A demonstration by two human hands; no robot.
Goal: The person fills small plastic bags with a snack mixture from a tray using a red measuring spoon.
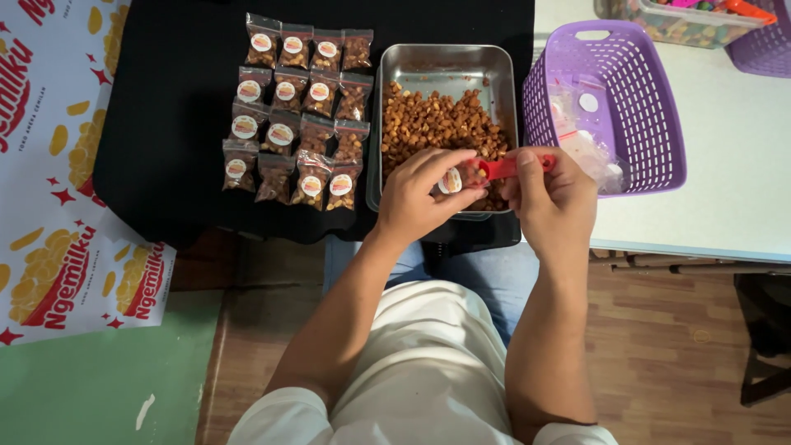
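Note:
My left hand holds a small clear bag with a round white sticker over the near edge of a metal tray. The tray is filled with brown coated snack pieces. My right hand grips a red scoop, its bowl pointing at the mouth of the bag. Both hands nearly touch above the tray's front rim.
Several filled, stickered snack bags lie in rows on a black cloth left of the tray. A purple plastic basket holding empty clear bags stands on a white table at the right. A printed red and yellow banner hangs at left.

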